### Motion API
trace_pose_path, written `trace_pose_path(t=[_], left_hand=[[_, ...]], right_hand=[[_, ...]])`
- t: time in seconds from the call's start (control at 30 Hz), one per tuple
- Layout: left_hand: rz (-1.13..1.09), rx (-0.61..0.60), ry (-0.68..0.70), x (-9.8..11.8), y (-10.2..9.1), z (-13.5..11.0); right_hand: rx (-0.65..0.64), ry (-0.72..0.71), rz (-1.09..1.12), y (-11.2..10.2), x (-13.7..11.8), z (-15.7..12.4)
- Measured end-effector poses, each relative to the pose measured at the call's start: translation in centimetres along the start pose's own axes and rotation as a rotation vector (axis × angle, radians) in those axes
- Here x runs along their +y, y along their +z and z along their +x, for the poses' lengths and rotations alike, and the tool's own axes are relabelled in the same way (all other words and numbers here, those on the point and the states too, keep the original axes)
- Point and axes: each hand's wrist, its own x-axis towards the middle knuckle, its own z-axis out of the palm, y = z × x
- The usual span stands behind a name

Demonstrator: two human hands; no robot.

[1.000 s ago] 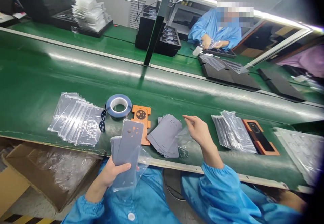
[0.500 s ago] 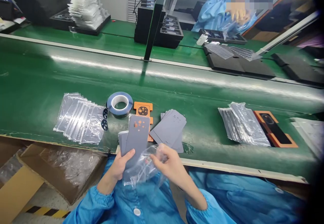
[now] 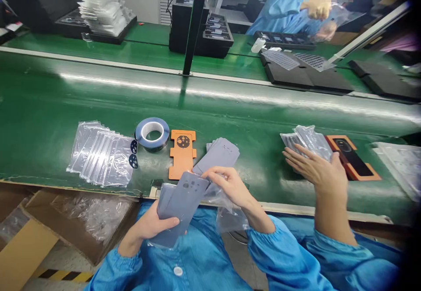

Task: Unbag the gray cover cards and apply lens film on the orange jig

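Entering at right over the long green table [image 3: 49, 107], a co-worker's bare hand [image 3: 317, 170] now spreads by the fanned clear plastic sleeves [image 3: 307, 135]. Left hand [image 3: 153, 221] stays clamped on the flat grey phone-shaped sheets [image 3: 184, 201] at the table's near edge; right hand [image 3: 232, 186] has risen to their upper corner, shifting work there, crumpled clear film [image 3: 232, 221] hanging beneath; cannot tell what its fingertips pinch.
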Motion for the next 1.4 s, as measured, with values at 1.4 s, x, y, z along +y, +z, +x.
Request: trace_pose_path(t=[1.4], left_hand=[[-0.003,-0.121,0.068,0.5,1.7,2.2]], right_hand=[[0.146,-0.088,-0.274,-1.0,0.4,-2.1]])
